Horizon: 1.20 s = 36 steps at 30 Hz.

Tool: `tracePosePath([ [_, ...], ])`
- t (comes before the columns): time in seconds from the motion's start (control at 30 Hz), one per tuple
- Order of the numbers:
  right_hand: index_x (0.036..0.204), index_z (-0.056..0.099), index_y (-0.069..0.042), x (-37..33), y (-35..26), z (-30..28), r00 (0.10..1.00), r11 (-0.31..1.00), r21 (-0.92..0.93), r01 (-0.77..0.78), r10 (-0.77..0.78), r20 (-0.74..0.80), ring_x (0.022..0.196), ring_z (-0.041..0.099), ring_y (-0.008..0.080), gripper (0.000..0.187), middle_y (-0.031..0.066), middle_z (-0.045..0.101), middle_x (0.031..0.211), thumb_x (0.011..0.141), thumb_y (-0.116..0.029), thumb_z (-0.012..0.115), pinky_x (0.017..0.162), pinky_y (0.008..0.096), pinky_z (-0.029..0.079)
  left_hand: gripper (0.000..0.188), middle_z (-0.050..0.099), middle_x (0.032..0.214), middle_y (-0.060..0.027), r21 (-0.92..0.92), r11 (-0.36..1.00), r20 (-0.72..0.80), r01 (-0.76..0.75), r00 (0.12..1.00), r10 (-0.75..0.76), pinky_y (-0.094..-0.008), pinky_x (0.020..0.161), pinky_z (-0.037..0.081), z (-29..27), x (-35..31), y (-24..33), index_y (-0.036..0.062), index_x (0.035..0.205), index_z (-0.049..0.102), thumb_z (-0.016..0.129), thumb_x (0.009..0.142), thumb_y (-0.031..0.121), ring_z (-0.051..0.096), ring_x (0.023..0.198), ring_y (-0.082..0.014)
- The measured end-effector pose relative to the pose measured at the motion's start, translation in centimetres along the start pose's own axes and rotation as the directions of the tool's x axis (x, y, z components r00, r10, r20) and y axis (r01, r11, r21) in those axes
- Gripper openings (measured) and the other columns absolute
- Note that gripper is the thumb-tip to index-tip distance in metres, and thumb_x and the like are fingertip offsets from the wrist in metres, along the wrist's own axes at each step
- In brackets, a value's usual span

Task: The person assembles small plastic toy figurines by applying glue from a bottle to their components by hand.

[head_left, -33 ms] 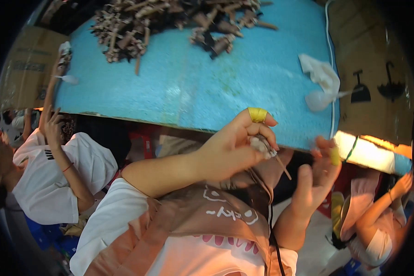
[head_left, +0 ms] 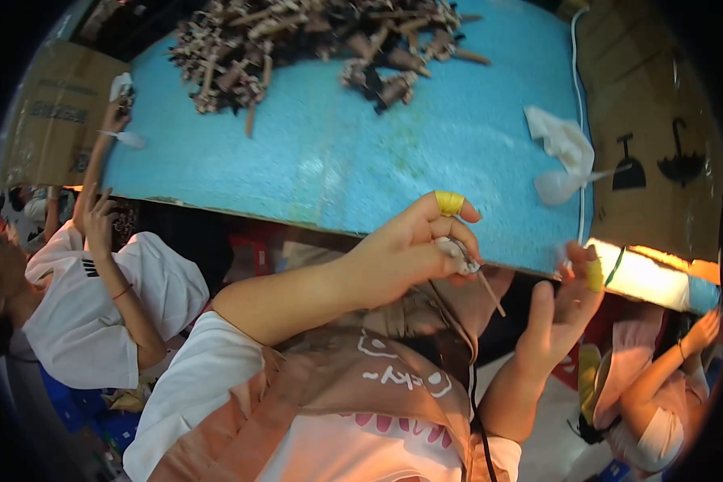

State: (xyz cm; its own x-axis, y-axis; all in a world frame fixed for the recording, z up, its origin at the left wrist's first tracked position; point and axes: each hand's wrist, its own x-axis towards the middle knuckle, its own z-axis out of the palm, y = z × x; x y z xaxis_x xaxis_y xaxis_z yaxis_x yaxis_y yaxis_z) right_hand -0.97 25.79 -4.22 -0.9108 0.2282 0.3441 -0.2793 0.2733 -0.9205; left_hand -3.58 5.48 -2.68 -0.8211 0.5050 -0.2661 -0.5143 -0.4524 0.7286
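My left hand (head_left: 414, 249) is closed around a small pale-and-grey piece (head_left: 451, 249) with a thin brown stick (head_left: 492, 294) pointing down and right. Yellow tape wraps one finger of that hand. To its right, my right hand (head_left: 561, 309) is raised at the table's near edge, thumb apart from bent fingers. Its fingertips are partly blurred, and I see nothing held there. Yellow tape is on one of its fingers too. Just beyond it lie a white squeeze bottle (head_left: 556, 188) with a thin nozzle and a crumpled white cloth (head_left: 556, 132).
A heap of brown, black and pale pieces on sticks (head_left: 297, 48) covers the far side of the blue tabletop (head_left: 297, 161). Cardboard boxes (head_left: 651, 96) flank it, and a white cord (head_left: 575, 64) runs along the right edge. Co-workers (head_left: 112, 305) sit at both sides; another small bottle (head_left: 128, 140) lies left.
The table and heap sit slightly lower and further right in the view. My right hand has shifted a little to the right; my left hand keeps its hold.
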Motion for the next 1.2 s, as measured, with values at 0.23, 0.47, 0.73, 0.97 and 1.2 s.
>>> tracePosePath([
  [0.23, 0.126, 0.035, 0.005, 5.2, 1.2, 2.2, 0.998, 0.966, -0.252, 0.06, -0.049, 0.048, 0.113, 0.042, 0.0272, 0.058, 0.0169, 0.046, 0.12, 0.075, -0.005, 0.059, 0.097, 0.0387, 0.027, 0.027, 0.056, 0.082, -0.011, 0.286, 0.957, -0.107, 0.051, 0.994, -0.021, -0.0325, 0.062, 0.052, -2.2, 2.9, 9.2, 0.0001, 0.086, 0.056, 0.05, 0.085, 0.026, 0.06, 0.074, -0.0227],
  [0.47, 0.12, 0.041, 0.008, 5.8, 1.8, 3.5, 0.959, 0.852, -0.442, 0.282, -0.262, 0.108, 0.104, 0.045, 0.036, 0.057, 0.0234, 0.048, 0.113, 0.069, -0.006, 0.063, 0.092, 0.0417, 0.033, 0.044, 0.046, 0.117, -0.0258, 0.663, 0.457, -0.056, -0.593, 0.57, 0.82, -0.0389, 0.075, 0.051, -3.9, 5.4, 20.0, 0.001, 0.119, 0.038, 0.047, 0.089, 0.032, 0.059, 0.093, -0.0302],
  [0.73, 0.117, 0.044, 0.007, 5.5, 2.0, 3.5, 0.965, 0.817, -0.513, 0.263, -0.21, 0.16, 0.104, 0.045, 0.0371, 0.052, 0.0225, 0.049, 0.113, 0.071, -0.009, 0.062, 0.09, 0.0414, 0.033, 0.039, 0.061, 0.074, -0.013, 0.936, -0.16, -0.193, 0.313, 0.839, 0.509, -0.0334, 0.058, 0.045, -8.2, 2.4, 10.9, 0.0032, 0.108, 0.052, 0.06, 0.082, 0.031, 0.058, 0.066, -0.0223],
  [0.97, 0.119, 0.043, 0.004, 3.7, 2.1, 2.7, 0.996, 0.996, -0.007, 0.091, -0.091, -0.011, 0.101, 0.051, 0.0262, 0.038, 0.0186, 0.049, 0.119, 0.083, -0.003, 0.052, 0.087, 0.0377, 0.04, 0.037, 0.058, 0.09, -0.0063, 0.585, 0.772, -0.307, -0.249, 0.813, 0.495, -0.0272, 0.061, 0.047, -6.9, 0.8, 9.3, 0.0062, 0.122, 0.04, 0.052, 0.089, 0.018, 0.058, 0.073, -0.0172],
  [1.2, 0.125, 0.038, 0.002, -1.5, -1.1, -0.5, 0.982, 0.872, 0.459, -0.171, 0.116, 0.146, 0.083, 0.051, 0.0172, 0.049, 0.0132, 0.053, 0.101, 0.085, -0.02, 0.057, 0.069, 0.0279, 0.04, 0.05, 0.045, 0.112, -0.012, -0.286, 0.955, 0.062, -0.081, 0.993, 0.103, -0.0307, 0.064, 0.051, -0.8, -1.1, 4.7, 0.0066, 0.133, 0.028, 0.048, 0.09, 0.023, 0.056, 0.089, -0.0259],
])
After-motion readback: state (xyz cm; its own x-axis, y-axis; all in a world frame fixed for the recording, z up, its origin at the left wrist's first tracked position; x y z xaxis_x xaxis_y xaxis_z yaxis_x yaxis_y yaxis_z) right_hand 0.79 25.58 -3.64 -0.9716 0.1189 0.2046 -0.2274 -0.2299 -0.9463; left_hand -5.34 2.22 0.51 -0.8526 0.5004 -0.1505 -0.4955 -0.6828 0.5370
